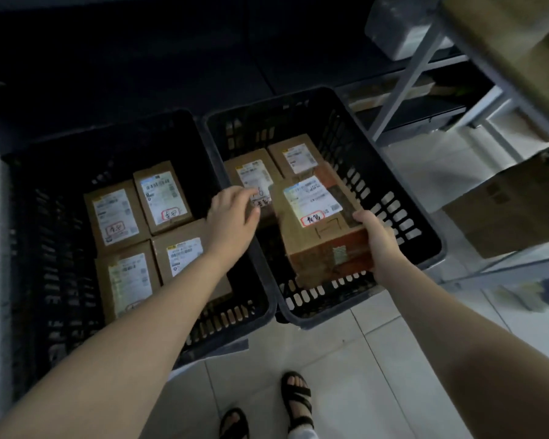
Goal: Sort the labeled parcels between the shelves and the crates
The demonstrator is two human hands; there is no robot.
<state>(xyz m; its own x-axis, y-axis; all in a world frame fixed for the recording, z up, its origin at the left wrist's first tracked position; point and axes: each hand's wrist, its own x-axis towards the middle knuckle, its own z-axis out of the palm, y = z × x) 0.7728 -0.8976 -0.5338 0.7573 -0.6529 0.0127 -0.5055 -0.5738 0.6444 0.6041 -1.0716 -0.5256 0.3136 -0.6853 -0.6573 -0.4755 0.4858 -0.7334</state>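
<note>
Room: pale tiled floor (346, 359) is running under two black crates sitting side by side in dim light.
Left crate (54, 248): four flat parcels (114, 217) are lying inside, labels facing up, filling most of its bottom.
Left hand (232, 213): it is reaching across the rims where the two crates meet, fingers loose and grasping nothing; whether the fingertips are touching the parcel below is not clear.
Right crate (393, 210): two small parcels (298, 156) are lying at its far end, labels up.
Large parcel (317, 229): it is hanging tilted over the near half of the right crate, label up.
Right hand (377, 236): it is grasping the large parcel's near right corner, fingers curled round the edge.
Shelves (406, 77): a metal rack is standing on the right, carrying brown boxes (514, 210).
Progress: six parcels seem to be resting in crates already; the large one is looking like the piece in hand, not yet set down or shelved.
Hidden: label writing is too blurred to read, and the upper shelves are running out of view, so how much is left is unclear.
</note>
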